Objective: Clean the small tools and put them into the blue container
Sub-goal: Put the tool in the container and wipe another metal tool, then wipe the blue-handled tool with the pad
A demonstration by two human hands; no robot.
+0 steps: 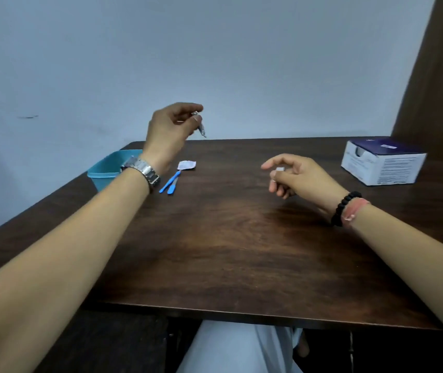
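Dark wood grain runs across the table, which is set against a plain pale wall. At its far left edge stands the blue container, partly hidden behind the left wrist. Just right of it, 2 blue-handled tools lie side by side on the wood, and a torn white wrapper lies just beyond them. A white and navy box sits at the far right corner.

The left hand is raised above the table, its fingers and thumb pinched on a small metal tool whose tip hangs downward. The right hand hovers low over the wood, fingers curled, with a small white pad nipped between thumb and forefinger.

The step in hand is judged to be the wiping of this metal tool. It would be done well if the 2 hands were brought together over the middle of the table, the pad folded around the shaft, and the tool drawn through from grip to tip. Because the pinch is light and the tool slim, a firm hold should be kept so nothing slips. Once wiped, the tool should be lowered into the container rather than tossed.
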